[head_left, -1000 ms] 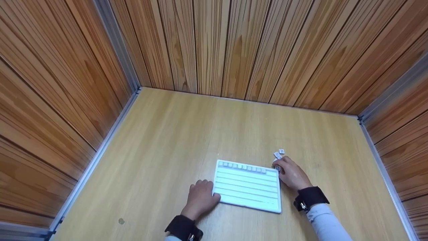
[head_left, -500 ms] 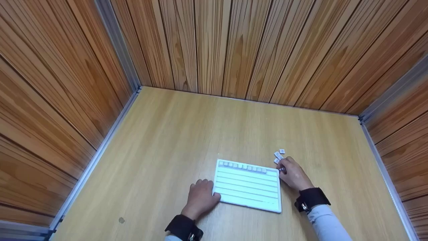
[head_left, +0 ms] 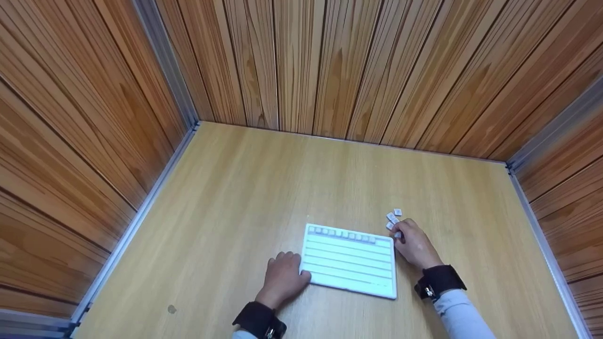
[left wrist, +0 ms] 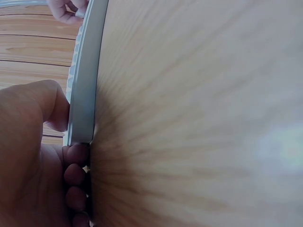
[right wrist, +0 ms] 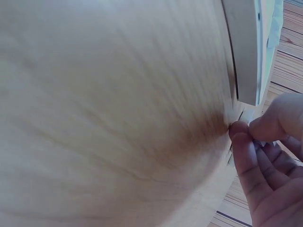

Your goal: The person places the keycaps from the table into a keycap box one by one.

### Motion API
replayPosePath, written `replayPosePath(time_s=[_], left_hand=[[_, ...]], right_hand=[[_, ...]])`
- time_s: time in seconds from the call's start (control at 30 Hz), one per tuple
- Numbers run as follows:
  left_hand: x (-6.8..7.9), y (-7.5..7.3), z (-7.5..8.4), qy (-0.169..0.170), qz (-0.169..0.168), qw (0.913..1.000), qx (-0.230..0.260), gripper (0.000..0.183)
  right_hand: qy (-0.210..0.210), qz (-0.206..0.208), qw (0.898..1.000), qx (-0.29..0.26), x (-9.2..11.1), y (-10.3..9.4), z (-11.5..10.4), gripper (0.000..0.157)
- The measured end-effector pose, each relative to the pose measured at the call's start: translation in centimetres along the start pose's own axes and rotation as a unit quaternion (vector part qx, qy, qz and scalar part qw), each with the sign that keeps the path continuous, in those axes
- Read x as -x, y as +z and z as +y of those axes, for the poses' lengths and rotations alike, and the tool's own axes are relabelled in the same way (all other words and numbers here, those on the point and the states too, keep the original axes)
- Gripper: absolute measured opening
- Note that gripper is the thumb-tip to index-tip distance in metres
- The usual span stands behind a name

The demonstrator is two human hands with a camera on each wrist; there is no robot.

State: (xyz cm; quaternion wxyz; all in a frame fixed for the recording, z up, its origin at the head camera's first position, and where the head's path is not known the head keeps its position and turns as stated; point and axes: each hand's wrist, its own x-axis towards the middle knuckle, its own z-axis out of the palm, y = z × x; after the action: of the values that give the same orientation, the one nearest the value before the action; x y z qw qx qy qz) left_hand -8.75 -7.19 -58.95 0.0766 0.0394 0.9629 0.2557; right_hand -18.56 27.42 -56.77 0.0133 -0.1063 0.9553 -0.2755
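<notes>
A white rectangular board (head_left: 347,268) with several horizontal ridges lies on the wooden table. Along its top row sit several small white tiles (head_left: 338,234). My left hand (head_left: 284,278) grips the board at its lower left side; the left wrist view has the thumb over the edge and the fingers against the side. Beside the upper right corner, my right hand (head_left: 416,246) pinches a small white tile (head_left: 398,234) between thumb and fingers, partly hidden by them. Just beyond those fingertips lie a few loose tiles (head_left: 392,218), some with dark marks.
Wood-plank walls (head_left: 297,66) with grey metal edging (head_left: 162,186) enclose the table (head_left: 264,188) at the back and both sides. A dark round spot (head_left: 172,309) marks the tabletop at lower left.
My right hand has shifted slightly away from the board's corner, and its fingers have turned the tile so that more of it shows. The left hand and the board have stayed put.
</notes>
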Motion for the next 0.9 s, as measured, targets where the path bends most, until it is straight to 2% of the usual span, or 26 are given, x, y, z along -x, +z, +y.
replayPosePath(time_s=[0.2, 0.47, 0.67, 0.9], left_hand=[[0.0, 0.1, 0.0, 0.005, 0.006, 1.0000, -0.003, 0.019], [0.1, 0.2, -0.2, 0.013, 0.017, 0.9998, -0.005, 0.019], [0.0, 0.3, -0.2, 0.007, 0.011, 0.9999, -0.008, 0.019], [-0.1, 0.2, -0.1, -0.001, 0.003, 1.0000, -0.005, 0.018]], right_hand=[[-0.012, 0.012, 1.000, 0.009, 0.2, 0.0, -0.3, 0.025], [-0.019, 0.015, 1.000, -0.004, 0.2, 0.0, -0.5, 0.021], [-0.035, 0.022, 0.999, -0.005, 0.2, -0.1, -0.8, 0.026], [-0.039, 0.017, 0.999, -0.006, 0.2, 0.1, -1.2, 0.020]])
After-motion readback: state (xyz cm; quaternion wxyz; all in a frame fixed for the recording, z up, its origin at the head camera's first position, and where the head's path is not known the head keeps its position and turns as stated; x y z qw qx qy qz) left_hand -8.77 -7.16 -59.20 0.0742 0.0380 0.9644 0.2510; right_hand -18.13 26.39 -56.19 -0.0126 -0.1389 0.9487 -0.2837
